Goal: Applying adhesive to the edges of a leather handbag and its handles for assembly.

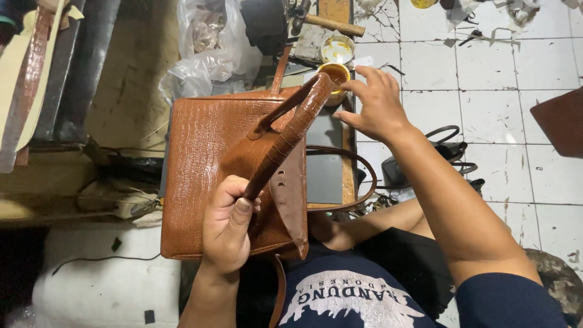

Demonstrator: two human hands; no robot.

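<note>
The person sits low over a small wooden work board (pixel 348 176) with a brown crocodile-embossed leather handbag (pixel 206 164) lying across it and their lap. The left hand (pixel 228 228) is closed round the lower end of a stiff embossed leather strap (pixel 290 135), thumb pressed on top, holding it slanted up and away over the bag's face. The strap's far end reaches to a small tin of yellow-brown glue (pixel 334 76) standing at the back of the board. The right hand (pixel 373 103) hovers at that end, fingers loosely bent and pinched together at the tip, touching or nearly touching the strap by the tin; I cannot tell whether anything is held between them. A loose flap with punched holes (pixel 290 194) hangs off the bag below the strap, and a thin rounded handle (pixel 358 176) loops out to the right over a dark grey mat (pixel 325 164).

Behind the tin sits its lid (pixel 337 48), a wooden-handled hammer (pixel 322 23) and crumpled clear plastic bags (pixel 209 48). On the white tiled floor (pixel 516 73) to the right lies a dark bag with handles (pixel 425 161).
</note>
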